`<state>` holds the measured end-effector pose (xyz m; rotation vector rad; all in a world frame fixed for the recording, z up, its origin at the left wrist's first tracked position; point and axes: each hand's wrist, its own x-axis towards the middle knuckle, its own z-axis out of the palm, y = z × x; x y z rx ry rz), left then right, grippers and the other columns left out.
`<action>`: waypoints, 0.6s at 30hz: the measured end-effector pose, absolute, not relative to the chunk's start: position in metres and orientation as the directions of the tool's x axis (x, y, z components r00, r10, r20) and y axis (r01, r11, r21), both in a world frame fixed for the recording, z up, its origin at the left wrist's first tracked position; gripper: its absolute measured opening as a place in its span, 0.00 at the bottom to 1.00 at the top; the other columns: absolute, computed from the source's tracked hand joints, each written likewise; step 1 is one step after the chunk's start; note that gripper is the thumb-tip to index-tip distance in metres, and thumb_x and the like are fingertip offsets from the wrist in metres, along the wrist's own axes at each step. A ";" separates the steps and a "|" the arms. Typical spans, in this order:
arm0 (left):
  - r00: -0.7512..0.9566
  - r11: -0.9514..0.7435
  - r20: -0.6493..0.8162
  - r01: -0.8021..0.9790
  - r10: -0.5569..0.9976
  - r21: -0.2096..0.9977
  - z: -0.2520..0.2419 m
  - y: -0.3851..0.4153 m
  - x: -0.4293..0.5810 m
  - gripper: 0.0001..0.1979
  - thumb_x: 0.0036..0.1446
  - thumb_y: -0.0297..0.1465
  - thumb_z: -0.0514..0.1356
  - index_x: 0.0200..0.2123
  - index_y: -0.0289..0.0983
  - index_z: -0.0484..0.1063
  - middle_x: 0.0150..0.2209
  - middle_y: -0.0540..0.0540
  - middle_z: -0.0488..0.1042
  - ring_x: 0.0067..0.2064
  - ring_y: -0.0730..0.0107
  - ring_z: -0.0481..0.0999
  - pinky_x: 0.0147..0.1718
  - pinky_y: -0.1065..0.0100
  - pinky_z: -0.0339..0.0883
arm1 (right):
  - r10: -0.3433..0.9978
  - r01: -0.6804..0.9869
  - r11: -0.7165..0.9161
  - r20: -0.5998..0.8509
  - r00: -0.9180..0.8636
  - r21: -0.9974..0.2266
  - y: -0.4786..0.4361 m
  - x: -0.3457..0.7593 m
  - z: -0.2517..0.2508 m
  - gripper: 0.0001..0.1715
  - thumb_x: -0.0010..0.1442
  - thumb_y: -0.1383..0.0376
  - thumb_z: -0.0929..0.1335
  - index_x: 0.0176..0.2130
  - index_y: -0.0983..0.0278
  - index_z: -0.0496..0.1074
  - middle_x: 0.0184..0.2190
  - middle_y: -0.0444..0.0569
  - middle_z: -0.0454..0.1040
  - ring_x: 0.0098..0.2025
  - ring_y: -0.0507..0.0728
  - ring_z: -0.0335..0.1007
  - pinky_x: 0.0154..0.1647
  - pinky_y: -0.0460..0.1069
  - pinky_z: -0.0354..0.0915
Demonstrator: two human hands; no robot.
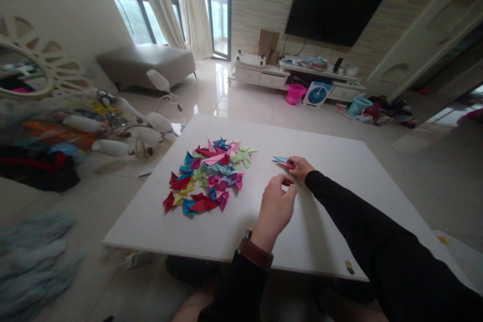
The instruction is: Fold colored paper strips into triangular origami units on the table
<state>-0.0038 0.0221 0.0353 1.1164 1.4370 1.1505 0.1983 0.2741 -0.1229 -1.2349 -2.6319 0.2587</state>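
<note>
Many folded paper cranes (211,176) in red, blue, pink, green and yellow lie in a pile on the left half of the white table (332,156). Right of the pile, my right hand (301,167) is closed on folded paper pieces (281,161), light blue and pink, held just at the tabletop. Nearer to me, my left hand (278,204), with a brown watch strap at the wrist, has its fingers curled. A small dark red piece (287,182) shows at its fingertips.
A small yellow and dark object (350,267) lies at the table's near right edge. Left of the table stands a lamp with several white shades (113,148). Beyond the table are a pink basket (295,94), a blue and white fan (317,94) and a low cabinet (260,76).
</note>
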 end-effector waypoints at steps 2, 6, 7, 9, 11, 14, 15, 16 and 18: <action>-0.134 0.138 -0.126 0.086 0.983 0.987 0.035 0.022 -0.004 0.07 0.57 0.28 0.56 0.38 0.37 0.73 0.43 0.45 0.77 0.36 0.69 0.76 0.37 0.68 0.65 | 0.780 0.744 0.625 0.145 -0.609 -0.237 0.278 0.198 -0.116 0.15 0.47 0.69 0.69 0.38 0.63 0.74 0.34 0.48 0.75 0.35 0.56 0.68 0.40 0.49 0.62; -0.131 0.134 -0.123 0.082 0.984 0.988 0.035 0.022 -0.003 0.07 0.58 0.29 0.56 0.39 0.38 0.73 0.43 0.45 0.77 0.36 0.69 0.76 0.38 0.68 0.66 | 0.807 0.781 0.590 0.162 -0.567 -0.205 0.286 0.196 -0.108 0.15 0.49 0.67 0.70 0.39 0.64 0.74 0.36 0.50 0.76 0.38 0.58 0.70 0.42 0.50 0.62; -0.132 0.135 -0.124 0.083 0.983 0.987 0.036 0.022 -0.003 0.07 0.58 0.29 0.56 0.39 0.38 0.73 0.43 0.45 0.77 0.36 0.69 0.76 0.38 0.68 0.66 | 0.815 0.792 0.579 0.164 -0.556 -0.195 0.287 0.195 -0.108 0.15 0.49 0.67 0.70 0.40 0.63 0.74 0.37 0.51 0.77 0.39 0.59 0.70 0.42 0.51 0.62; -0.134 0.141 -0.129 0.085 0.983 0.986 0.037 0.023 -0.003 0.07 0.57 0.28 0.57 0.38 0.38 0.73 0.43 0.44 0.77 0.36 0.69 0.76 0.38 0.68 0.66 | 0.829 0.811 0.558 0.167 -0.534 -0.177 0.286 0.191 -0.110 0.15 0.50 0.66 0.71 0.41 0.63 0.75 0.40 0.53 0.77 0.43 0.61 0.71 0.44 0.53 0.61; -0.135 0.143 -0.131 0.085 0.982 0.986 0.038 0.022 -0.003 0.07 0.57 0.28 0.57 0.38 0.38 0.73 0.43 0.44 0.77 0.36 0.69 0.76 0.37 0.68 0.67 | 0.836 0.823 0.545 0.173 -0.520 -0.162 0.283 0.185 -0.112 0.16 0.52 0.64 0.72 0.42 0.63 0.75 0.44 0.55 0.77 0.47 0.64 0.70 0.47 0.55 0.61; -0.133 0.139 -0.129 0.074 0.983 0.987 0.039 0.022 -0.003 0.07 0.57 0.28 0.57 0.38 0.38 0.73 0.43 0.44 0.77 0.36 0.69 0.75 0.37 0.67 0.67 | 0.830 0.817 0.555 0.181 -0.528 -0.156 0.277 0.167 -0.110 0.14 0.55 0.62 0.71 0.43 0.63 0.75 0.46 0.57 0.76 0.50 0.66 0.69 0.48 0.57 0.60; -0.135 0.136 -0.126 0.069 0.983 0.988 0.039 0.021 -0.003 0.07 0.57 0.28 0.57 0.38 0.38 0.73 0.43 0.45 0.77 0.35 0.69 0.75 0.37 0.67 0.67 | 0.819 0.806 0.570 0.186 -0.543 -0.160 0.275 0.158 -0.107 0.13 0.57 0.62 0.71 0.43 0.63 0.75 0.46 0.57 0.76 0.50 0.66 0.69 0.48 0.57 0.59; -0.138 0.132 -0.122 0.063 0.983 0.989 0.039 0.021 -0.003 0.07 0.57 0.27 0.57 0.38 0.38 0.73 0.43 0.45 0.77 0.35 0.69 0.75 0.37 0.67 0.67 | 0.805 0.790 0.591 0.190 -0.562 -0.166 0.273 0.148 -0.104 0.13 0.57 0.63 0.71 0.43 0.63 0.75 0.46 0.57 0.76 0.50 0.66 0.68 0.49 0.57 0.59; -0.148 0.118 -0.110 0.047 0.983 0.992 0.040 0.021 -0.002 0.07 0.56 0.27 0.57 0.37 0.38 0.73 0.42 0.45 0.77 0.35 0.70 0.74 0.38 0.68 0.67 | 0.760 0.737 0.649 0.209 -0.616 -0.188 0.268 0.120 -0.095 0.12 0.59 0.63 0.70 0.44 0.63 0.75 0.47 0.56 0.76 0.51 0.66 0.68 0.50 0.58 0.59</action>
